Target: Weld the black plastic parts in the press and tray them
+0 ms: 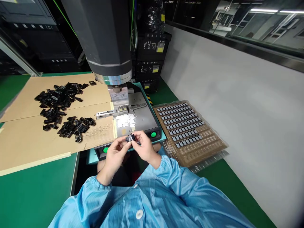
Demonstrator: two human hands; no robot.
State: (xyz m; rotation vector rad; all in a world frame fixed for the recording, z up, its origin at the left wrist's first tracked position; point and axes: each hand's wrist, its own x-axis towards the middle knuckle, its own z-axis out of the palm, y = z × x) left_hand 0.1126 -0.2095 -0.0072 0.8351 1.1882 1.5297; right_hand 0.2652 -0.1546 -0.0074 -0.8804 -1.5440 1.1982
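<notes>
Between the fingertips of both hands, just in front of the machine's base, is a small black and grey part point(130, 138). My left hand point(117, 152) pinches it from the left. From the right, my right hand point(144, 147) grips it with thumb and fingers. The fingers cover much of the part, so its full shape is hidden. Right beyond my hands, a small heap of white pieces point(125, 120) lies on the grey metal plate point(142, 119). Behind the heap stands a metal fixture point(122, 109), below the machine's dark cylindrical head point(111, 41).
Many black plastic parts point(63, 98) are piled on cardboard point(26, 139) at the left. A tray point(209, 145) at the right holds rows of grey pieces point(181, 118). Green buttons point(153, 134) sit on the base's front corners. Black bins point(150, 47) are stacked behind, beside a white wall point(225, 85).
</notes>
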